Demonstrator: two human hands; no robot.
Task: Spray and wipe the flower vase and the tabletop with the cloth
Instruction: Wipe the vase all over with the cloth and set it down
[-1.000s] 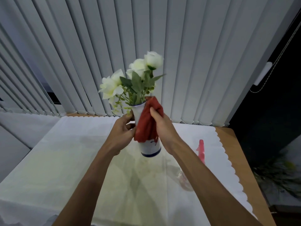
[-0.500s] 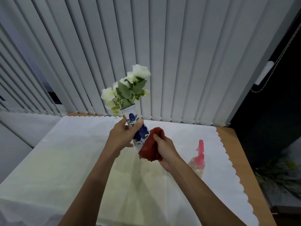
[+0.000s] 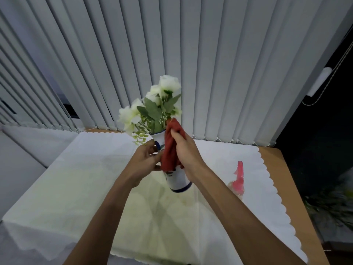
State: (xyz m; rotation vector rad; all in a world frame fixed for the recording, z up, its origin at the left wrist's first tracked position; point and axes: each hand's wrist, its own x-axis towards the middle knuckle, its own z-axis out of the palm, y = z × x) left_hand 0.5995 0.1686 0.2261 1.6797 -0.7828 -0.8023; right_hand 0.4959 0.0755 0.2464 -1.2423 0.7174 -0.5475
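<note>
No readable text, label, brand or number anywhere; only blue painted marks on the vase (image 3: 178, 180), not lettering.

Tablecloth-covered table (image 3: 275, 165), spray bottle (image 3: 238, 178)

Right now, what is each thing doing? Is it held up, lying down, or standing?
flower vase: lifted off the table, tilted, held by both hands.
red cloth: pressed against the vase's side, near the rim.
left hand: gripping the vase.
right hand: closed on the cloth.
white flowers: in the vase, leaning with it.
spray bottle: standing on the table, untouched.
tablecloth: spread flat over the table.
</note>
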